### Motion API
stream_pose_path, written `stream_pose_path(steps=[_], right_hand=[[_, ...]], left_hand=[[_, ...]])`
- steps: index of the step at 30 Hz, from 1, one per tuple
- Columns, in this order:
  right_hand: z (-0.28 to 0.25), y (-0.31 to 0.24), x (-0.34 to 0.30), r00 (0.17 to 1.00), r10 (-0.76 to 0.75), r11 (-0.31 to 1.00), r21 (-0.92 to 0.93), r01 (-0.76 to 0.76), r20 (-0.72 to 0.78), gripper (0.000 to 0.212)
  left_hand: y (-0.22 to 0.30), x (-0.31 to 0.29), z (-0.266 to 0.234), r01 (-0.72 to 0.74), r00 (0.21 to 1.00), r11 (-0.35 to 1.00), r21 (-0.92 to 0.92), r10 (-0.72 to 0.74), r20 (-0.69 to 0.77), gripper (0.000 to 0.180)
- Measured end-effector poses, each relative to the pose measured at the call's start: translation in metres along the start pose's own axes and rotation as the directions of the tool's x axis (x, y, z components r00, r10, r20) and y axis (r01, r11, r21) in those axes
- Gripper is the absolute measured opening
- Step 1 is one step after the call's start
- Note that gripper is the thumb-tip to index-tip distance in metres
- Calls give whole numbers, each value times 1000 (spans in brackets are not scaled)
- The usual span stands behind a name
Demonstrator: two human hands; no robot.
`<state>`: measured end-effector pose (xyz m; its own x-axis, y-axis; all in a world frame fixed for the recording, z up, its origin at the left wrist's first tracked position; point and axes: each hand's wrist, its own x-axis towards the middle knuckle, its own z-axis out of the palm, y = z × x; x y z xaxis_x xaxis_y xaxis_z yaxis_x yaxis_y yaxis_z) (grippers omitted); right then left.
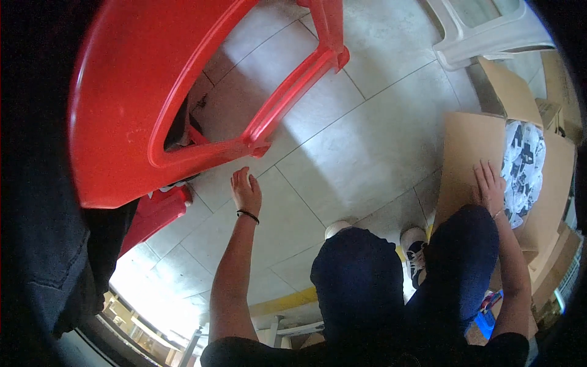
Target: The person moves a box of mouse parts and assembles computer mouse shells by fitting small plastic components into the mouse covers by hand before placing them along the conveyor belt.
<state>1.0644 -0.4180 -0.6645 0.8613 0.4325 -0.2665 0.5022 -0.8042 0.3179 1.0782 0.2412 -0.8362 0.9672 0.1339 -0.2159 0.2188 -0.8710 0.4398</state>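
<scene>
My left hand (246, 194) is held over the tiled floor, just below the foot of a red plastic stool or chair (116, 116). Its fingers are loosely bent and a little apart, and I make out nothing held in them. On the right, my right hand (488, 186) rests with fingers stretched out on the flap of an open cardboard box (468, 147). Clear plastic packets (524, 165) with dark markings fill the box. The fingertips lie beside the packets, on the cardboard.
A white plastic stool or chair (489, 38) stands behind the box. At far left there is dark cloth (49, 257), with another red plastic piece (159, 214) beside it. More cardboard (559, 254) and a blue item (486, 322) lie at the lower right. My knees and shoes are between my arms.
</scene>
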Motion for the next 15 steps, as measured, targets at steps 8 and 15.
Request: stream_pose_path(steps=[8, 15], right_hand=[[4, -5, 16, 998, 35, 998, 45, -37, 49, 59], [-11, -9, 11, 983, 92, 994, 50, -101, 157, 57]], left_hand=[[-76, 121, -15, -212, 953, 834, 510, 292, -81, 56], [-33, 183, -32, -252, 938, 767, 590, 343, -45, 61]])
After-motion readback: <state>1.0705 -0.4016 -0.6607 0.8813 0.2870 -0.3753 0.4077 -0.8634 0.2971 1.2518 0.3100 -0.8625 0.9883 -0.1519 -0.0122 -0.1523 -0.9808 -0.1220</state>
